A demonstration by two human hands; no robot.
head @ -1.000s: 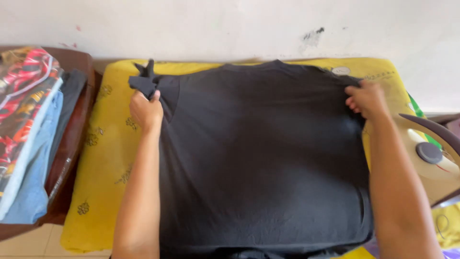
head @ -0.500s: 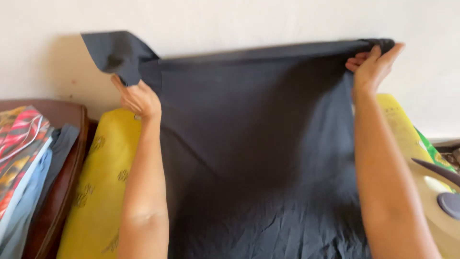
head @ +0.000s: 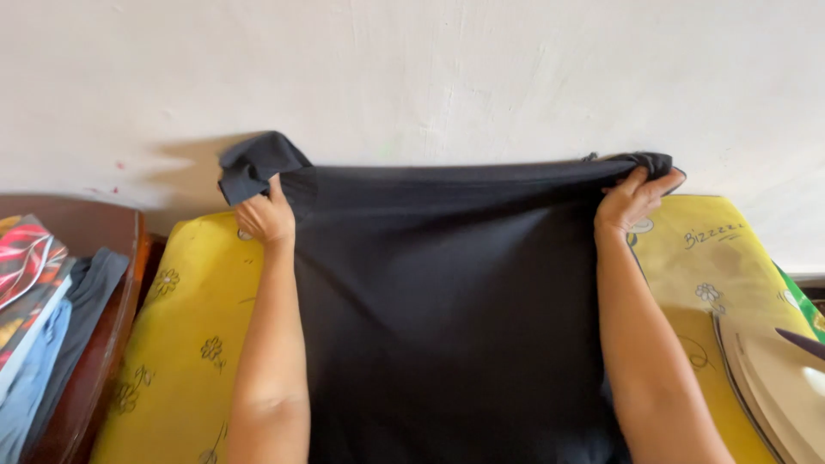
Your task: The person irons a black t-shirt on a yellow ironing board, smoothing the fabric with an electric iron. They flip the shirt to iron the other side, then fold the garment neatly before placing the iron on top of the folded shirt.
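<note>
While the black shirt hung stretched over the middle of the yellow ironing pad, its top edge was lifted clear at the pad's far edge by the wall, so the lift looked done and laying or folding was left. Pad margins showed both sides; iron crowded the right edge, folded clothes sat left. Left hand and right hand each pinched a top corner.

Bright, even daylight; a soft shadow falls on the white wall left of the raised dark cloth. Focus is sharp throughout.
</note>
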